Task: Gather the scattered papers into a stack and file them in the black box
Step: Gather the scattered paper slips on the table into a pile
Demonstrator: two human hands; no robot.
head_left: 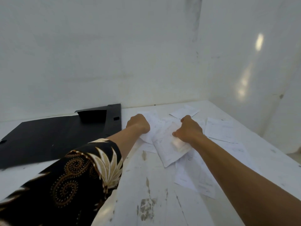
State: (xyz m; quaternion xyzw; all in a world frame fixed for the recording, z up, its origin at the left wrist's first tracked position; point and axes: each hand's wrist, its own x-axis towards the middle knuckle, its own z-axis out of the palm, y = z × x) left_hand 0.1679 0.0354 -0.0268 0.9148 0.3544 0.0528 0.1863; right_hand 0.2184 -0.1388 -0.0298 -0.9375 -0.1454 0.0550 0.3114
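Observation:
Several white printed papers (166, 150) lie scattered and overlapping on the white table (146, 201), from its far corner toward the near right. My left hand (138, 123) is closed on the left edge of the sheets at the pile's far left. My right hand (189, 130) grips a sheet and a thicker folded bundle (180, 145) in the middle of the pile. The black box (48, 139) lies flat and unfolded on the table's left side, just left of my left hand.
White walls close off the table at the back and on the right, meeting in a corner (206, 98). Loose sheets (219, 129) lie right of my right hand and another (184, 110) near the back wall. The tabletop is scuffed and stained.

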